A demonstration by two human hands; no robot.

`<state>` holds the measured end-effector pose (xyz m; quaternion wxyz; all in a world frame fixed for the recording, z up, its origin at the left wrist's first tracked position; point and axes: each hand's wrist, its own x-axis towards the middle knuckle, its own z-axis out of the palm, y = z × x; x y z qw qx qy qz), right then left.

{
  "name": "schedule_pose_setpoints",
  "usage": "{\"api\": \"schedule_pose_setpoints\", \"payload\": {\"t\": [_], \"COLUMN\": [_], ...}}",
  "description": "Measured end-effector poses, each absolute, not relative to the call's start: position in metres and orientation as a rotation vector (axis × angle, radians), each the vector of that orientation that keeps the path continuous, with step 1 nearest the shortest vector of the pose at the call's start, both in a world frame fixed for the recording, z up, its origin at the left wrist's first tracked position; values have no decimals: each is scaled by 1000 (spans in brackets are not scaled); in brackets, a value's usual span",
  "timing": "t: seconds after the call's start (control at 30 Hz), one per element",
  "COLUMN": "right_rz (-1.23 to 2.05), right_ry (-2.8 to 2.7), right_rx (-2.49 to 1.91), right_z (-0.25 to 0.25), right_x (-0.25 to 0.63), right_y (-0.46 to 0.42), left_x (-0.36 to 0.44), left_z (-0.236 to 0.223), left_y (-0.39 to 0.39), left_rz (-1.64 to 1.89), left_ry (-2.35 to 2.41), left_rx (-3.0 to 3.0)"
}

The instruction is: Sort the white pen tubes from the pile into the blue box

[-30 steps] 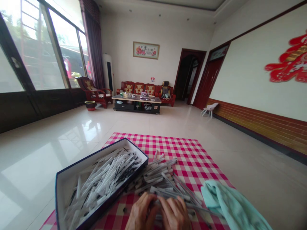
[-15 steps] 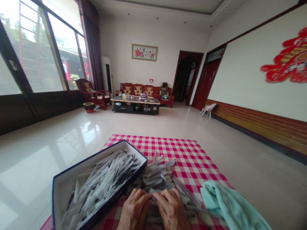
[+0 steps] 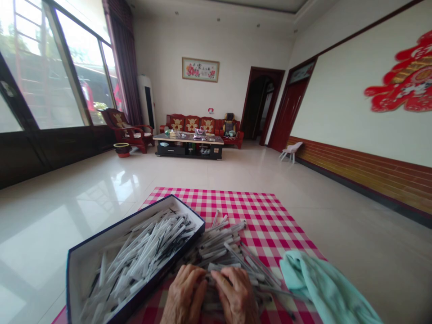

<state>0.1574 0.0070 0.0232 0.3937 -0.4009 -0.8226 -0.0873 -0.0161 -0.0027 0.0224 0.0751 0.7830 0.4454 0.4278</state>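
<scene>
My left hand (image 3: 185, 292) and my right hand (image 3: 234, 292) meet at the lower middle, fingers curled and fingertips close together. Between them they pinch a slim, pale pen, mostly hidden by the fingers. Just beyond and beneath lies a loose pile of translucent pens (image 3: 221, 243) with dark ends. Left of my hands, a dark-blue-edged box (image 3: 79, 265) with white inner walls holds many thin white tubes and black pieces (image 3: 148, 252), lying in a jumble.
A pink-and-white checked cloth (image 3: 263, 211) covers the work surface. A mint-green cloth (image 3: 320, 279) lies crumpled at the right. Farther off, on the tiled floor, are a low table (image 3: 187, 150), a red wooden sofa (image 3: 172, 121) and a small chair (image 3: 290, 150).
Both hands have shifted slightly left in view, with fingertips still together. The view itself has turned a little, so the box appears farther left. The pile looks much the same.
</scene>
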Motion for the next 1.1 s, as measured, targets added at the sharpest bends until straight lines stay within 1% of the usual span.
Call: {"api": "schedule_pose_setpoints", "payload": {"t": [0.13, 0.4, 0.6, 0.83, 1.1], "right_rz": [-175, -199, -180, -179, -169], "right_ry": [-2143, -2092, -2089, -2084, -2082], "right_rx": [-1004, -967, -964, -950, -972], "right_z": [23, 22, 22, 19, 21], "right_x": [157, 153, 153, 152, 153], "right_y": [5, 6, 6, 6, 5], "left_x": [-20, -18, -18, -18, -18], "left_z": [23, 21, 22, 14, 19], "left_y": [-3, -3, -5, -2, -5], "left_rz": [1282, 1296, 1326, 1302, 1312], "left_ry": [1257, 1366, 1288, 1409, 1294], "left_rx": [2348, 2339, 2323, 2357, 2331]}}
